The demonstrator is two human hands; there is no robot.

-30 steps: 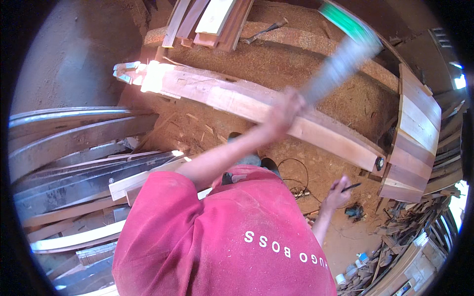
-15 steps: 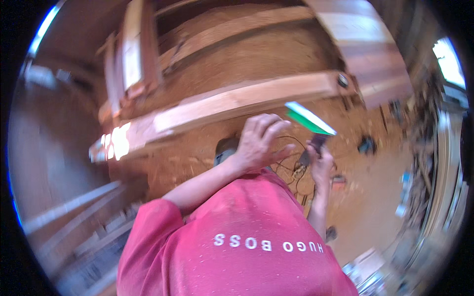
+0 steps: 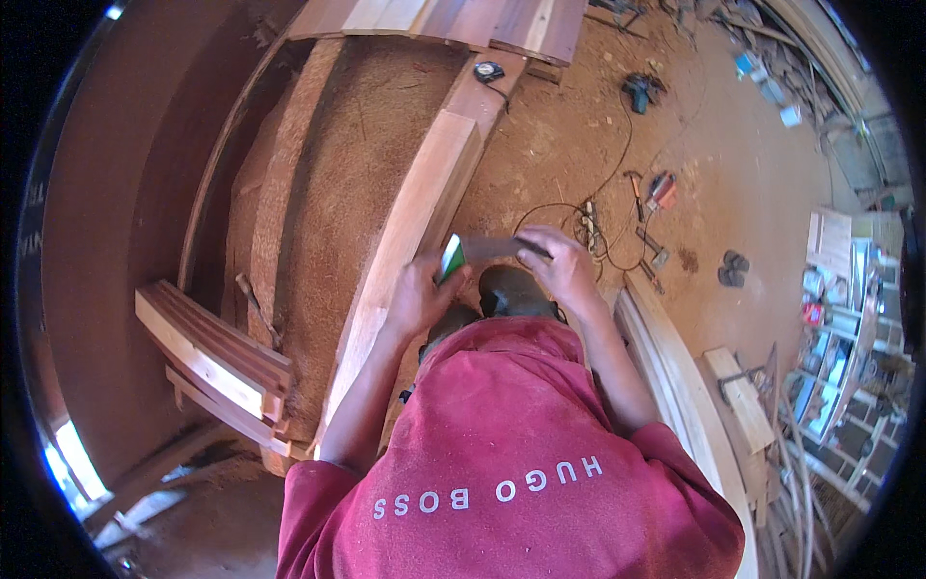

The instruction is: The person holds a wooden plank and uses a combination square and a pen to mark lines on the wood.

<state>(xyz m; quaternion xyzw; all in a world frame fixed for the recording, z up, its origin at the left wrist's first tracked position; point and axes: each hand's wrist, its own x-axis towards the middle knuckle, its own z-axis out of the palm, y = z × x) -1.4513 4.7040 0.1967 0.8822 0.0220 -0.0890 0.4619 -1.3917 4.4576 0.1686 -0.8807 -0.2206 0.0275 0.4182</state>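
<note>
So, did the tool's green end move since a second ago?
Yes, back across the long beam: the green end was past its far side; now it shows by the near side, at the left hand.

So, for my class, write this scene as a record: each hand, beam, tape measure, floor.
Left hand: closed on the green-and-white end of a hand tool
Right hand: near the tool's other end; dark slim item at its fingers; grip unclear
Beam: long, pale, on the person's left
Tape measure: on darker wood beyond the beam
Floor: hammer, power tool, footwear
</note>
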